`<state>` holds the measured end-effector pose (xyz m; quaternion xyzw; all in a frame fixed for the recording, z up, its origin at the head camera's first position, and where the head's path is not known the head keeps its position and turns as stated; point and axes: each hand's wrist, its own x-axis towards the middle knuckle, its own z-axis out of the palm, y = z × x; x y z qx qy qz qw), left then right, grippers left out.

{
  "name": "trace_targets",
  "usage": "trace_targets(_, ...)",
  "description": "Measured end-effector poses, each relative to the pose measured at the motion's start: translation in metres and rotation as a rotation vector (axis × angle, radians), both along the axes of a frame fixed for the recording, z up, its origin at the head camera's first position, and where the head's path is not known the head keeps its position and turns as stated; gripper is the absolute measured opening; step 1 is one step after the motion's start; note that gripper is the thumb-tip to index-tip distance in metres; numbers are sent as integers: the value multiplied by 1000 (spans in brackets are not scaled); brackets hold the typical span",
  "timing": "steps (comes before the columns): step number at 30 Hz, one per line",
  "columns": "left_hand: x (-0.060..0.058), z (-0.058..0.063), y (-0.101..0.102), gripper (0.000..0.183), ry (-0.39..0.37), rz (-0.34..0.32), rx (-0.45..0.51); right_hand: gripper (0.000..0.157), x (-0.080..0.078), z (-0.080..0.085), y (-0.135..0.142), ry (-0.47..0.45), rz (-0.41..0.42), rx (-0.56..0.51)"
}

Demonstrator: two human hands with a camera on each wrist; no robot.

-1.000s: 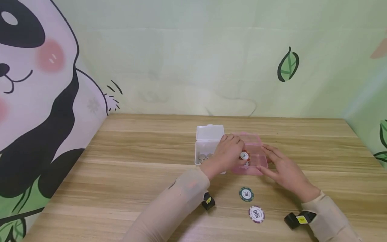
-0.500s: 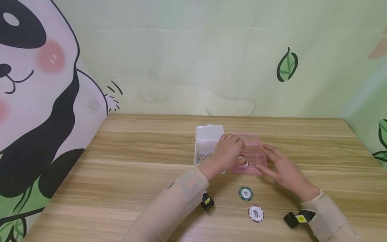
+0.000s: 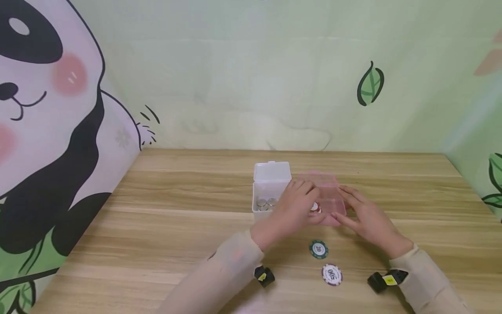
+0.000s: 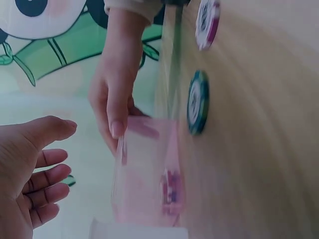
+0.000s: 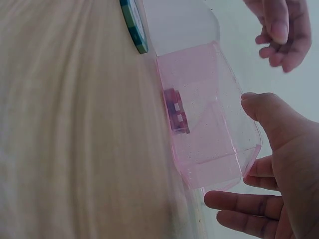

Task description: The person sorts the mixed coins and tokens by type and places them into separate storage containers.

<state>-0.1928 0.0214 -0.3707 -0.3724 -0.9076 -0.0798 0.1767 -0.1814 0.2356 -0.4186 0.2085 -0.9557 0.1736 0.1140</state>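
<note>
A pink see-through box (image 3: 334, 205) stands with its lid up, and red-and-white poker chips (image 5: 177, 112) lie on its floor. Over the box's left part hovers my left hand (image 3: 295, 204). Its fingers are loosely bent with nothing between them in the left wrist view, and it partly hides the chips from the head camera. My right hand (image 3: 370, 222) holds the box's right end, thumb (image 5: 264, 112) at the near rim and fingers round the far side. On the table in front lie a green poker chip (image 3: 319, 249) marked 20 and a white-and-purple poker chip (image 3: 332, 274) marked 500.
Left of the pink box, close beside it, a white box (image 3: 272, 172) stands open with silver coin-like discs (image 3: 262, 204) in it. A wall with a panda print (image 3: 121, 117) rises behind the wooden table (image 3: 188, 248).
A red chip held in my left hand a second ago has gone down into the pink box and been let go. The left hand has drawn slightly back; the right hand keeps its place.
</note>
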Motion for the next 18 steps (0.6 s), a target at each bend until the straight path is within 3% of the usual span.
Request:
trace_targets(4, 13, -4, -2, 35, 48, -56, -4, 66, -1, 0, 1, 3, 5, -3)
trace_targets(18, 40, -9, -10, 43, -72, -151, -2, 67, -2, 1, -1, -1, 2, -3)
